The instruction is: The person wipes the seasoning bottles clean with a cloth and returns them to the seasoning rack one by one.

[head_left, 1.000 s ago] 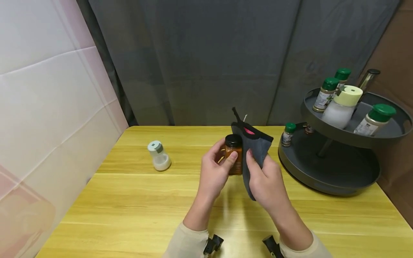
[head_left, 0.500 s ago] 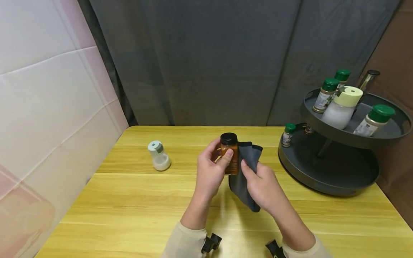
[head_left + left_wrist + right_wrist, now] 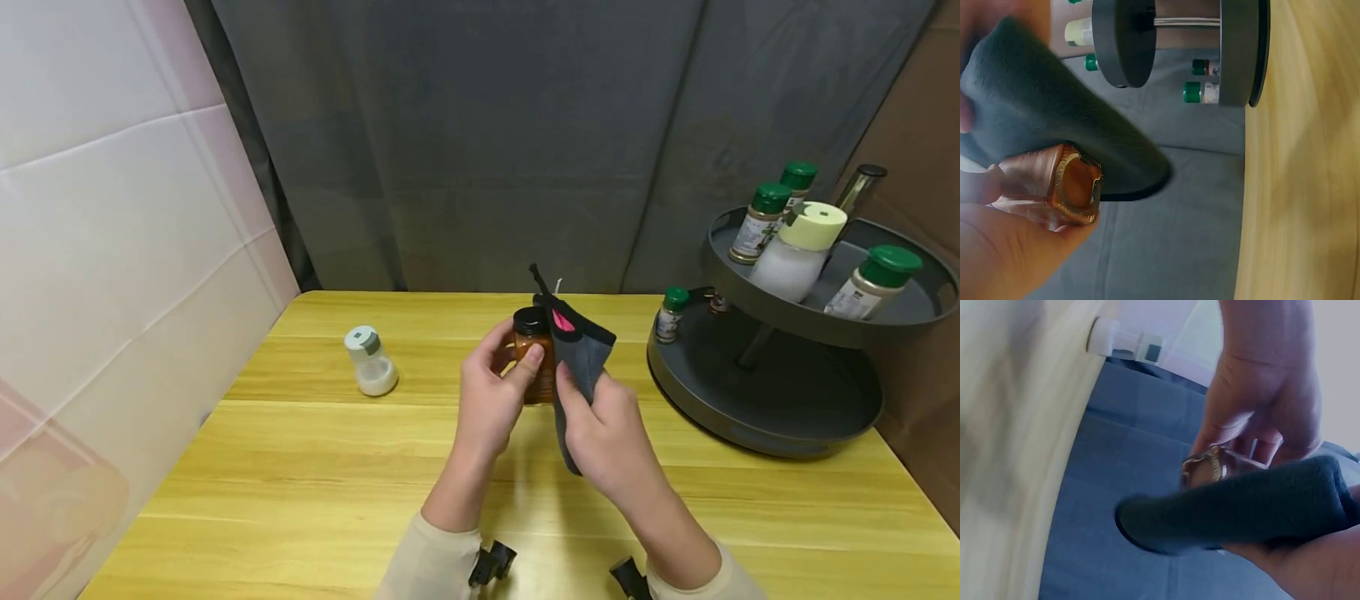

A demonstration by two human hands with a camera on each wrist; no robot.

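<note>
In the head view my left hand (image 3: 487,400) grips a square spice jar (image 3: 534,367) with a black lid and orange-brown contents, held upright above the table. The left wrist view shows the jar's glass base (image 3: 1077,184), with thumb and fingers around its sides. My right hand (image 3: 611,429) pinches a folded dark grey cloth (image 3: 583,358) with black edging and a pink patch near its top. The cloth lies against the jar's right side. In the right wrist view the cloth (image 3: 1241,506) covers part of the jar.
On the wooden table (image 3: 300,492) a shaker with a pale lid (image 3: 371,362) stands at the left. A dark two-tier turntable (image 3: 765,408) stands at the right, bearing several green-capped spice bottles and a yellow-lidded shaker (image 3: 798,250). A grey curtain (image 3: 480,150) hangs behind.
The right hand and cloth moved down the jar and then back up along its right side, the cloth's top tipping up again. Jar and left hand shifted slightly left.
</note>
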